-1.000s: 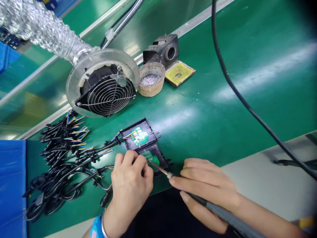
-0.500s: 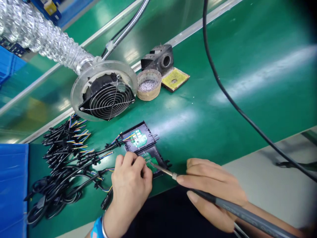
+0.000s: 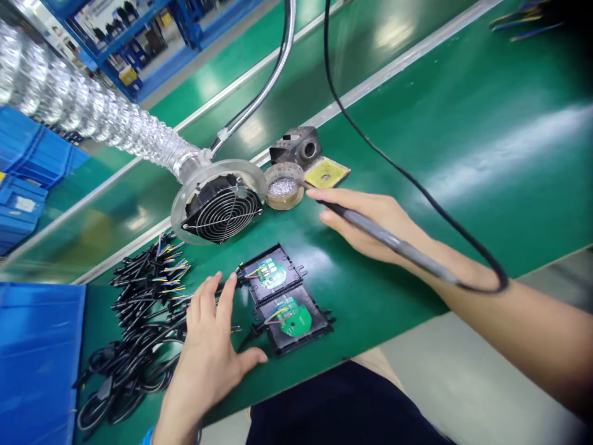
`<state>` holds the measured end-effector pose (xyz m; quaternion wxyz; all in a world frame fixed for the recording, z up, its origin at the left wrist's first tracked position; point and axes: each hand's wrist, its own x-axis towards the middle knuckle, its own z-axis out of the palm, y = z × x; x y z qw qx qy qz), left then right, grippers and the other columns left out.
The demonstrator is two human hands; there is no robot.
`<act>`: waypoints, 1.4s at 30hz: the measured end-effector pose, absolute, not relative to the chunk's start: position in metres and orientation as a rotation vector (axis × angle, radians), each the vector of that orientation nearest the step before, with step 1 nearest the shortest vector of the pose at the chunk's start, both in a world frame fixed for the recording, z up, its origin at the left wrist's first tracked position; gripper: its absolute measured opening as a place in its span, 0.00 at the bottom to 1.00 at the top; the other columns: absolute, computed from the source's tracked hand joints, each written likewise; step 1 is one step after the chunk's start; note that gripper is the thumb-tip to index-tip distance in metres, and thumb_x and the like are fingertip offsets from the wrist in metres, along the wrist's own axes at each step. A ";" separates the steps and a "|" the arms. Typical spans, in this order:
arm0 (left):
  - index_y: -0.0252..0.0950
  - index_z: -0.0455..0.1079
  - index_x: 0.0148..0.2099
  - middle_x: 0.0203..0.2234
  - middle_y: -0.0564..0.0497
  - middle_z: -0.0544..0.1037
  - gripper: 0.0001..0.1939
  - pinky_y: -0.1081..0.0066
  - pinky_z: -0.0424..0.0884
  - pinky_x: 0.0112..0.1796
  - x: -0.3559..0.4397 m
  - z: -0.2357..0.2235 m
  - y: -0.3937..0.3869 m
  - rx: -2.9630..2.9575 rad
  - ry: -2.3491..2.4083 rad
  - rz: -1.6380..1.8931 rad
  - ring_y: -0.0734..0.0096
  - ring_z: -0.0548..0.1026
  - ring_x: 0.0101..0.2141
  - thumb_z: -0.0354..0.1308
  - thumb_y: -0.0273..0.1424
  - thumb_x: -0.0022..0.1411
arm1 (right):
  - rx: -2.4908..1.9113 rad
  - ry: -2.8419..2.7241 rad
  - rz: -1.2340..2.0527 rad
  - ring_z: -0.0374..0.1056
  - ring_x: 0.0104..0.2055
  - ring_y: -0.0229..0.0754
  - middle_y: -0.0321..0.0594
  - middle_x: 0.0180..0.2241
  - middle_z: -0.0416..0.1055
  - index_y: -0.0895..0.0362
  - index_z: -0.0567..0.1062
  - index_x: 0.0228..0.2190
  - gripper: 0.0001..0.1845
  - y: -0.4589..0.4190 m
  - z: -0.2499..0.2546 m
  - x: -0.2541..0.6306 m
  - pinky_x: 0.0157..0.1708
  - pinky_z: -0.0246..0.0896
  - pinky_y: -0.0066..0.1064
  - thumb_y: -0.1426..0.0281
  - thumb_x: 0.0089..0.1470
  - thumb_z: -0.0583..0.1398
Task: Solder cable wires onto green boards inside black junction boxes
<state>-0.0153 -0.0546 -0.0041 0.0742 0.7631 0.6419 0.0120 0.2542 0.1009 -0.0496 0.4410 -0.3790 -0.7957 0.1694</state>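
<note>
My right hand [image 3: 370,222] is closed on a soldering iron [image 3: 391,240], whose tip end reaches to the rim of a round tub of silvery bits [image 3: 283,196]. Fingers spread, my left hand [image 3: 215,343] hovers beside two black plastic cases and appears to hold nothing. The upper case [image 3: 290,259] contains a green circuit board [image 3: 272,274] with coloured wires running in from the left. In the lower case [image 3: 319,324] sits another green board [image 3: 296,319], with wires attached at its left side. Both cases lie flat, edge to edge.
A round fume fan [image 3: 222,213] on a foil duct [image 3: 115,127] hangs over the bench's back left. Behind the tub stand an iron holder [image 3: 299,147] and a yellow sponge [image 3: 327,173]. Black cables [image 3: 134,346] pile at left by a blue bin [image 3: 39,358]. The iron's cord [image 3: 384,157] arches right.
My right hand has carried the soldering iron away from the lower board, up to the tub. My left hand has opened and drawn back left, uncovering the lower board. The view has shifted.
</note>
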 end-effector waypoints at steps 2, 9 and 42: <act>0.34 0.44 0.69 0.59 0.35 0.63 0.49 0.42 0.59 0.56 -0.025 -0.008 -0.051 2.343 1.927 -0.024 0.40 0.57 0.61 0.66 0.32 0.51 | -0.933 -1.935 0.465 0.74 0.31 0.36 0.38 0.36 0.77 0.55 0.72 0.48 0.13 0.079 -0.054 0.252 0.34 0.70 0.28 0.71 0.61 0.56; 0.28 0.57 0.61 0.34 0.45 0.76 0.26 0.61 0.72 0.36 -0.011 -0.003 -0.041 2.731 1.863 -0.083 0.60 0.75 0.33 0.47 0.21 0.61 | -0.959 -2.041 0.665 0.70 0.32 0.41 0.41 0.34 0.71 0.57 0.66 0.46 0.17 -0.011 -0.064 0.245 0.30 0.69 0.31 0.71 0.54 0.60; 0.40 0.58 0.40 0.26 0.56 0.77 0.08 0.73 0.64 0.29 0.001 0.015 -0.041 1.550 1.495 0.089 0.72 0.73 0.25 0.40 0.35 0.71 | -0.814 -2.169 0.308 0.72 0.35 0.43 0.39 0.35 0.74 0.56 0.65 0.42 0.12 0.014 -0.061 0.205 0.56 0.54 0.49 0.72 0.57 0.59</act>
